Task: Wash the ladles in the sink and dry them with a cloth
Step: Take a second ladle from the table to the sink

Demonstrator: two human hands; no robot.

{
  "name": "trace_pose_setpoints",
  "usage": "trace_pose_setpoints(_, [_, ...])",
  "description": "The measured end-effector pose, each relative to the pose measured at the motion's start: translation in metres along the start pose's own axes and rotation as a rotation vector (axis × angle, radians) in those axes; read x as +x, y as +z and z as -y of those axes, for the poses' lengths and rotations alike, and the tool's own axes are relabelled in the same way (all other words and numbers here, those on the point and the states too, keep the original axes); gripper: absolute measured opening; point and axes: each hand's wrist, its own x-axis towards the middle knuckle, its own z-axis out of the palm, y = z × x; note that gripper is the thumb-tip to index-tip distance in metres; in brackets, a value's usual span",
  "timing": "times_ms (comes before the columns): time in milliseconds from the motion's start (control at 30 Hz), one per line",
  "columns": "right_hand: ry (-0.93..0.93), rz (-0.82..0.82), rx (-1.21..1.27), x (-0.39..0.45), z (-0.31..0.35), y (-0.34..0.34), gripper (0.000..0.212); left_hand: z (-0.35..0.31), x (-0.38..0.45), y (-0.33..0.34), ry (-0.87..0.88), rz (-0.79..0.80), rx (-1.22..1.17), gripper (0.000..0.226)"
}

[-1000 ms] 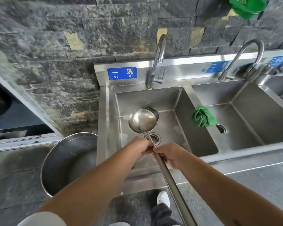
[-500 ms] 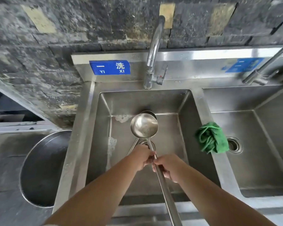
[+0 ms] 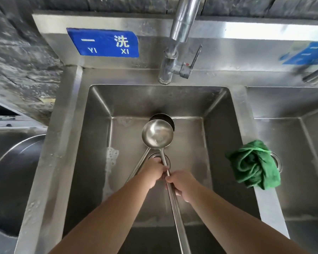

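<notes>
Both hands, left hand (image 3: 155, 171) and right hand (image 3: 180, 184), grip long-handled steel ladle (image 3: 157, 133) | over left steel sink basin (image 3: 97, 143) | crumpled green cloth (image 3: 253, 165) on divider

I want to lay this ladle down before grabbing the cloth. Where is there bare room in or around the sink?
Bare: the left basin floor right of the drain, and the left rim. Crowded: the centre, where both hands grip the ladle above a second ladle, and the divider holding the green cloth.
</notes>
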Motion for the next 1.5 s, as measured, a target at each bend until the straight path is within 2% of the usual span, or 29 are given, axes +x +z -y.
trace_pose_setpoints(133, [0.004,-0.024,0.002,0.013,0.007,0.008,0.012,0.001,0.018,-0.008,0.008,-0.013,0.003,0.015])
trace_pose_setpoints(267, [0.002,-0.036,0.033,0.026,0.016,0.013,0.005,-0.003,0.03,-0.013,0.027,-0.002,-0.025,0.013])
trace_pose_setpoints(433, [-0.024,-0.023,0.047,0.042,0.02,0.015,0.011,-0.006,0.043,-0.016,0.028,0.06,-0.074,0.014])
trace_pose_setpoints(533, [-0.041,-0.017,0.005,0.049,0.024,0.014,0.006,-0.01,0.045,-0.017,0.021,0.074,-0.076,0.013])
trace_pose_setpoints(733, [-0.144,-0.113,-0.346,0.05,0.034,0.022,0.009,-0.017,0.037,-0.022,0.06,0.004,0.295,0.02])
trace_pose_setpoints(867, [-0.204,-0.127,-0.492,0.037,0.037,0.021,0.026,-0.027,0.017,-0.028,0.103,-0.012,0.442,0.023])
trace_pose_setpoints(967, [-0.232,-0.129,-0.547,0.02,0.042,0.02,0.028,-0.035,0.001,-0.035,0.121,-0.049,0.507,0.009])
trace_pose_setpoints(1000, [-0.241,-0.131,-0.571,0.014,0.044,0.018,0.033,-0.037,-0.005,-0.037,0.115,-0.058,0.53,0.012])
trace_pose_setpoints(1100, [-0.304,-0.146,-0.72,-0.005,0.048,0.011,0.051,-0.041,-0.022,-0.045,0.123,-0.1,0.63,0.051])
trace_pose_setpoints(1167, [-0.403,-0.182,-0.885,-0.022,0.05,0.002,0.053,-0.048,-0.043,-0.049,0.182,-0.158,0.759,0.051])
trace_pose_setpoints(1233, [-0.501,-0.218,-1.011,-0.042,0.052,-0.008,0.055,-0.056,-0.069,-0.053,0.271,-0.188,0.862,0.038])
trace_pose_setpoints(1300, [-0.558,-0.23,-1.059,-0.063,0.056,-0.019,0.061,-0.068,-0.094,-0.056,0.348,-0.205,0.948,0.024])
trace_pose_setpoints(1367, [-0.6,-0.246,-1.068,-0.081,0.061,-0.027,0.064,-0.08,-0.119,-0.06,0.398,-0.204,1.016,0.021])
trace_pose_setpoints(1500, [-0.703,-0.272,-1.03,-0.12,0.069,-0.039,0.058,-0.102,-0.166,-0.063,0.458,-0.205,1.036,0.042])
